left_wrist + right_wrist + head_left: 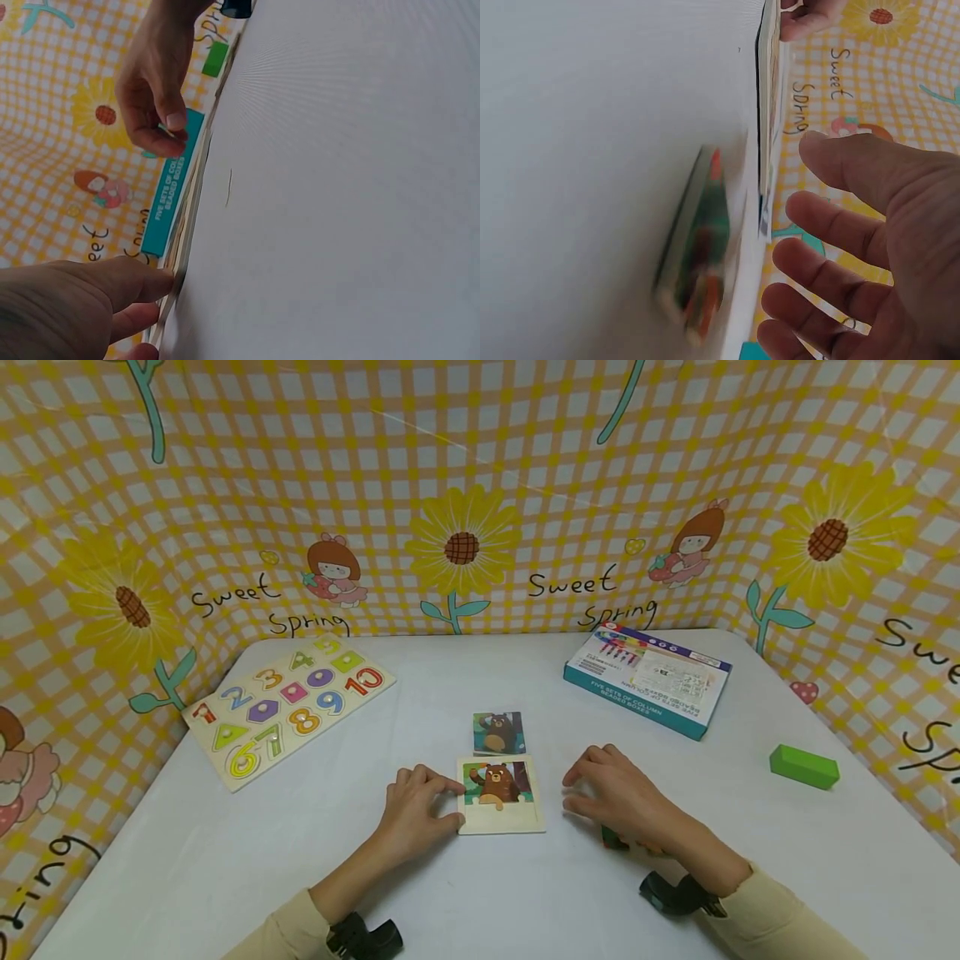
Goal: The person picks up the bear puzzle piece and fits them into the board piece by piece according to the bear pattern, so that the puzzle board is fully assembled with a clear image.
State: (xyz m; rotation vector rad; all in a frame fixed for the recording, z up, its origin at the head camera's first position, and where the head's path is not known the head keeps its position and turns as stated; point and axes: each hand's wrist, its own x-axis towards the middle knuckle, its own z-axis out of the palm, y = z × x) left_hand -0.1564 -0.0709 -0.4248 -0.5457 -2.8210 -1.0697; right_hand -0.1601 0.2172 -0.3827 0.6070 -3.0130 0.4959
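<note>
In the head view, a square wooden puzzle board (501,820) lies flat, with a bear picture (498,782) in its upper part and bare wood below. My left hand (417,810) touches its left edge with thumb and forefinger; the thumb (142,282) shows at the edge in the left wrist view. To the board's right, my right hand (611,785) hovers with fingers loosely bent and apart, nothing between them. Partly hidden under that wrist lies a green and orange puzzle piece (699,240), blurred in the right wrist view. A second bear picture (498,732) lies just beyond the board.
A number-and-shape board (247,747) lies at the left. At the back right is a teal-sided box (645,681), with a green block (804,767) nearer the right edge. A checked, sunflower-patterned cloth (465,435) rises behind and beside the white table (225,860).
</note>
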